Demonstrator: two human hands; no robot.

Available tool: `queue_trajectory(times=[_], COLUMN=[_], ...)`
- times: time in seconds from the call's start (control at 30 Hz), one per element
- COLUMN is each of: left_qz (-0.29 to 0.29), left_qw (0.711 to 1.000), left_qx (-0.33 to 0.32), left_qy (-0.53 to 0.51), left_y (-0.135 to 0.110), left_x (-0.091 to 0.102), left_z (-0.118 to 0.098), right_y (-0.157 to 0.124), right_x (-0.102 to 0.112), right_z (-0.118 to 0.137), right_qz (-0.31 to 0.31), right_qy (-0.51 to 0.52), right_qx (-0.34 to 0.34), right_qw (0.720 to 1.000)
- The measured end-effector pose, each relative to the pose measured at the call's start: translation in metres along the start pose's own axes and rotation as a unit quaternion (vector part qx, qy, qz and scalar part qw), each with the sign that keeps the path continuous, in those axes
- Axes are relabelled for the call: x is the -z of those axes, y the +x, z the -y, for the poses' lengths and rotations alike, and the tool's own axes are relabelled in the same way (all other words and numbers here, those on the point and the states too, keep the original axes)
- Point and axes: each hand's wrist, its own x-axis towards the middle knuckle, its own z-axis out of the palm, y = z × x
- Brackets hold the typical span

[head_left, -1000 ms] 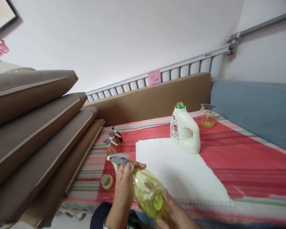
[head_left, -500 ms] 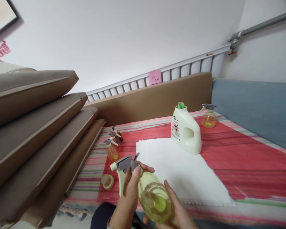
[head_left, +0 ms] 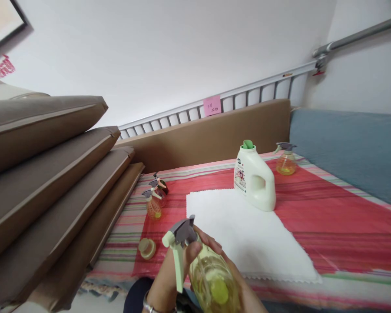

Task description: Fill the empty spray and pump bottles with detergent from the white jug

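Note:
Tilted in front of me is a spray bottle (head_left: 211, 278) of clear pale yellow liquid, with a grey trigger head and a pale green lever and nozzle facing left. My left hand (head_left: 193, 251) grips it around the neck, thumb towards me. Along its right side and base lies my right hand (head_left: 239, 278), holding the body; most of its fingers are hidden behind the bottle. A large white jug (head_left: 254, 182) with a hollow handle and a green spout in its open mouth stands beyond, at the edge of a white cloth (head_left: 221, 213).
A round pale cap (head_left: 147, 248) lies at the left. Behind it stand small spray bottles (head_left: 154, 208), one orange-tinted. Another spray bottle (head_left: 285, 163) stands right of the jug. Stacked brown cushions (head_left: 52, 174) crowd the left. A brown backrest (head_left: 215, 132) runs along the wall.
The spray bottle has turned and tipped, its nozzle and lever swinging lower and to the right. My right hand has moved up along its side. The jug and other bottles stay put.

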Motion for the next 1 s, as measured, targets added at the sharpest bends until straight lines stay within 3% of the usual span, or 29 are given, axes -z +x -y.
queue_trajectory(times=[0.23,0.37,0.47,0.63,0.77,0.83,0.9,0.93,1.0], left_qz=[0.031,-0.015,-0.007,-0.059,-0.075,-0.088,-0.104,-0.108,-0.089], left_qw=[0.999,0.999,0.994,0.998,0.997,0.995,0.993,0.993,0.994], left_qx=[0.027,-0.038,-0.080,-0.006,-0.005,-0.019,-0.032,-0.035,-0.026], left_qy=[0.002,-0.010,-0.076,0.001,0.032,0.034,0.039,0.042,0.053], left_y=[-0.005,0.003,0.007,-0.006,-0.012,-0.012,-0.011,-0.011,-0.011], left_x=[0.005,0.016,0.021,0.008,-0.008,-0.013,-0.016,-0.017,-0.020], left_z=[-0.003,0.024,0.052,0.075,0.078,0.077,0.073,0.071,0.066], right_y=[-0.003,-0.004,-0.010,-0.023,-0.029,-0.034,-0.041,-0.046,-0.058], right_x=[0.009,0.010,0.013,0.022,0.029,0.033,0.037,0.038,0.036], right_z=[-0.006,-0.004,0.000,0.002,-0.003,0.002,0.017,0.029,0.058], right_qz=[0.021,0.028,0.016,-0.046,-0.099,-0.135,-0.203,-0.245,-0.307], right_qy=[0.044,0.088,0.091,0.097,0.102,0.044,-0.083,-0.165,-0.328], right_qx=[0.027,-0.017,-0.063,-0.031,-0.028,-0.045,-0.019,0.021,0.143], right_qw=[0.998,0.996,0.994,0.994,0.989,0.989,0.975,0.955,0.882])
